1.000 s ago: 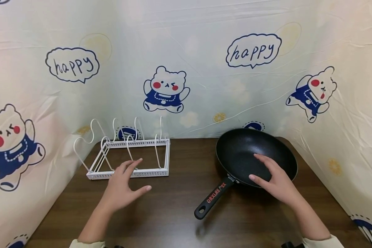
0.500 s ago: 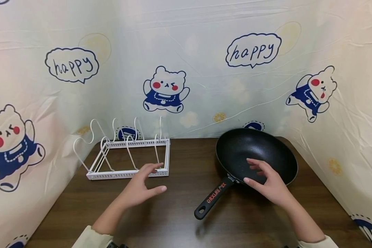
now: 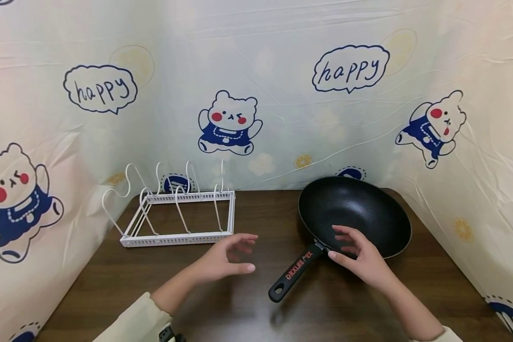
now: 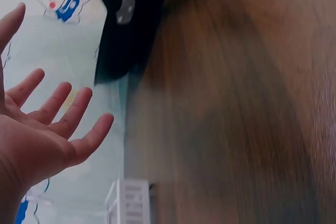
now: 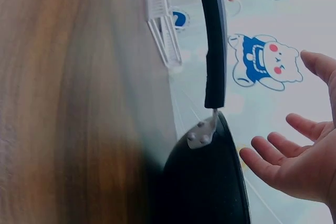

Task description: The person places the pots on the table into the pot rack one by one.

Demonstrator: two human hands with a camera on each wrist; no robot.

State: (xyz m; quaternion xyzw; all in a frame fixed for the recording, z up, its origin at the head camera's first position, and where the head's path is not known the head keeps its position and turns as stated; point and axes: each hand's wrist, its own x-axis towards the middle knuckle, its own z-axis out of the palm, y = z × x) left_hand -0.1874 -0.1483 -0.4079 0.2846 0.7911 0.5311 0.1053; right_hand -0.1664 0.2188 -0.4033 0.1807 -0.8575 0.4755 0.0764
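Observation:
A black frying pan (image 3: 346,204) stands on the right side of the table, its black handle (image 3: 297,270) with red lettering angled toward the front left. My right hand (image 3: 363,261) hovers over the pan's near rim, fingers spread and holding nothing. To the left of the handle, my left hand (image 3: 218,261) is in the air, fingers apart and thumb out, with nothing in it. Just behind the left hand lies a white rack (image 3: 175,240) with several upright wire loops. Both wrist views show the palms and loosely extended fingers, apart from the pan (image 5: 205,182).
The brown wooden table (image 3: 248,313) carries the pan and the rack. A pale cloth (image 3: 282,57) printed with bears and the word "happy" hangs behind the table and along both sides.
My left hand has moved right, from in front of the rack toward the pan handle. The right hand has shifted slightly left and nearer. Pan and rack have stayed in place.

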